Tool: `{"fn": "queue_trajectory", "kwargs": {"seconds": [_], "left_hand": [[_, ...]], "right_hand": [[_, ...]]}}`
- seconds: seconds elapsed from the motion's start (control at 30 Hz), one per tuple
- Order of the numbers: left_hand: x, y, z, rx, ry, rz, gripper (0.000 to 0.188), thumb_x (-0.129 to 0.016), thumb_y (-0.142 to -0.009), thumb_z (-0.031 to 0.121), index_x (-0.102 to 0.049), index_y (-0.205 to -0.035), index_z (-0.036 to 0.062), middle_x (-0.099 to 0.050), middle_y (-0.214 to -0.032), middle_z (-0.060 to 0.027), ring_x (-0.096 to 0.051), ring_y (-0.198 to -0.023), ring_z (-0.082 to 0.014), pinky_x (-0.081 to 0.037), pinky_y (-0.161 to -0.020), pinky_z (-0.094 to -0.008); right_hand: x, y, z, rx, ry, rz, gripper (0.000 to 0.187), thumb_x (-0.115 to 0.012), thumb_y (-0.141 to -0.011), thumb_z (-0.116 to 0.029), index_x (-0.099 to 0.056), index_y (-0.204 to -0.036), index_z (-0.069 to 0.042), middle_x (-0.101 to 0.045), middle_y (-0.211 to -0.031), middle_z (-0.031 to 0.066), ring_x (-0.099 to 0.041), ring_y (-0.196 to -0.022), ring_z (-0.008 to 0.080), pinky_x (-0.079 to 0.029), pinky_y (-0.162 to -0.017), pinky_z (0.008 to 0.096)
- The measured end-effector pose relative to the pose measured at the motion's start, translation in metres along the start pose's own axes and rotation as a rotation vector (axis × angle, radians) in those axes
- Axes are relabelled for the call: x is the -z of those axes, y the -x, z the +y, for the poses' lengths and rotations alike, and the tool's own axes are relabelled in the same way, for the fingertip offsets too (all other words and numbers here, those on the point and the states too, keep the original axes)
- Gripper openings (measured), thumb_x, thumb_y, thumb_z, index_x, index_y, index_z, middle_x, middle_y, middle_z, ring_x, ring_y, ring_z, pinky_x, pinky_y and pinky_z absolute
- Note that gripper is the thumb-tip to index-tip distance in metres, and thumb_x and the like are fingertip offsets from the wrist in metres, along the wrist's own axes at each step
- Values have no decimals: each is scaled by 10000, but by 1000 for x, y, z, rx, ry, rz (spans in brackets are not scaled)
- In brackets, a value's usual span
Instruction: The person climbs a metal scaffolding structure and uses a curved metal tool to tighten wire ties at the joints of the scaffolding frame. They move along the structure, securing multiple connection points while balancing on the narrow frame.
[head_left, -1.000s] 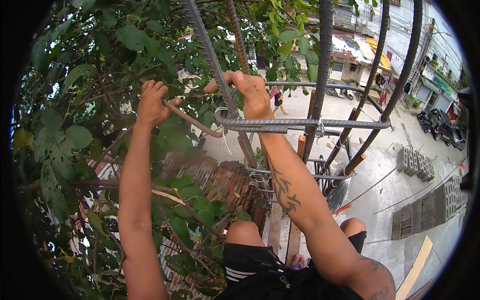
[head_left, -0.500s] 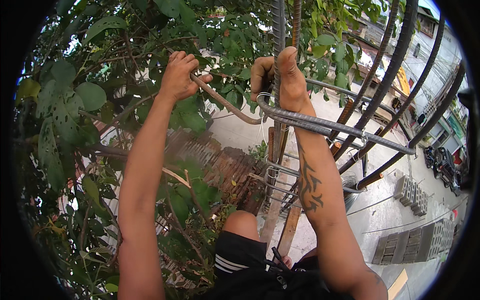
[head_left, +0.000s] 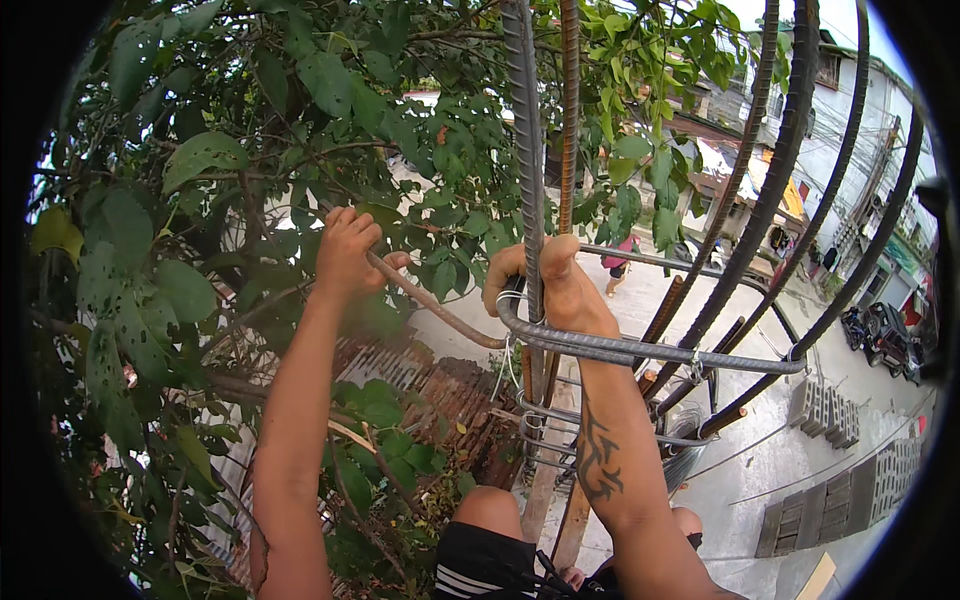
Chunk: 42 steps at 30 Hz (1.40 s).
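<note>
My left hand (head_left: 348, 250) is closed around a brown branch (head_left: 430, 300), which slants down to the right from the leaves. The branch's lower end meets the corner of a grey steel stirrup (head_left: 640, 345). My right hand (head_left: 550, 285) wraps around an upright ribbed rebar (head_left: 525, 130) just above that corner, thumb on the right side and fingers curled at the left. Pale tie wire (head_left: 510, 295) loops the corner beneath my fingers. Behind that bar a second, rustier rebar (head_left: 568, 110) rises.
Leafy branches (head_left: 120, 270) fill the left side. Several tall rebars (head_left: 790, 130) curve up on the right, with lower stirrups (head_left: 560, 410) beneath. Far below, a person in a red top (head_left: 620, 255) is on the pavement, near hollow blocks (head_left: 825, 410) and a dark vehicle (head_left: 885, 335).
Both hands, the branch and the stirrup sit lower in the picture as the view has shifted. My right thumb, upright before, now bends closer to the bar. Both grips are kept.
</note>
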<state>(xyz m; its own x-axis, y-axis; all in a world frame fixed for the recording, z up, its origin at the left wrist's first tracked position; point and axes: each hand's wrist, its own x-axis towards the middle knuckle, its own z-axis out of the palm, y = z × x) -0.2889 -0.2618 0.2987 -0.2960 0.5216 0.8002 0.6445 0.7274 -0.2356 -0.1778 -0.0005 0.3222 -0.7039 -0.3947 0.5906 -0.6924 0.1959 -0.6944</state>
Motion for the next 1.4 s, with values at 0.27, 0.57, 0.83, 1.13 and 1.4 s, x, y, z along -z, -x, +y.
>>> {"fn": "queue_trajectory", "kwargs": {"seconds": [0.27,0.57,0.83,1.13,1.4], "left_hand": [[-4,1,3,42,16,-54,457,-768,-585,400,-483,-575,42,-510,-695,-92,-494,-755,-308,-376,-803,-418],[-33,87,56,331,220,-162,475,-744,-650,421,-473,-540,46,-507,-622,-81,-490,-706,-282,-374,-752,-391],[-66,151,190,606,857,-181,417,-704,-729,334,-495,-552,21,-482,-554,-115,-470,-585,-292,-352,-570,-384],[-21,151,297,1077,1206,-522,489,-518,-902,466,-582,-793,-6,-491,-620,-98,-489,-621,-188,-386,-579,-363],[-72,151,324,1032,1429,-320,558,-541,-879,504,-451,-675,-7,-430,-602,-56,-408,-603,-143,-332,-538,-334]], "right_hand": [[-7,3,20,79,-67,106,999,-105,-756,-834,-578,-549,22,-462,-496,63,-435,-499,161,-300,-475,297],[-15,3,21,39,-159,136,948,-18,-854,-710,-544,-538,13,-470,-509,81,-438,-499,182,-326,-502,303],[-16,2,19,36,-162,170,954,-10,-866,-690,-553,-522,15,-481,-491,95,-444,-496,196,-333,-506,301],[-15,4,19,34,-182,216,908,-78,-903,-649,-558,-529,24,-485,-497,103,-437,-511,183,-317,-512,291],[-14,4,20,7,-201,235,913,-84,-896,-661,-564,-532,24,-498,-496,108,-425,-488,179,-315,-502,291]]}}
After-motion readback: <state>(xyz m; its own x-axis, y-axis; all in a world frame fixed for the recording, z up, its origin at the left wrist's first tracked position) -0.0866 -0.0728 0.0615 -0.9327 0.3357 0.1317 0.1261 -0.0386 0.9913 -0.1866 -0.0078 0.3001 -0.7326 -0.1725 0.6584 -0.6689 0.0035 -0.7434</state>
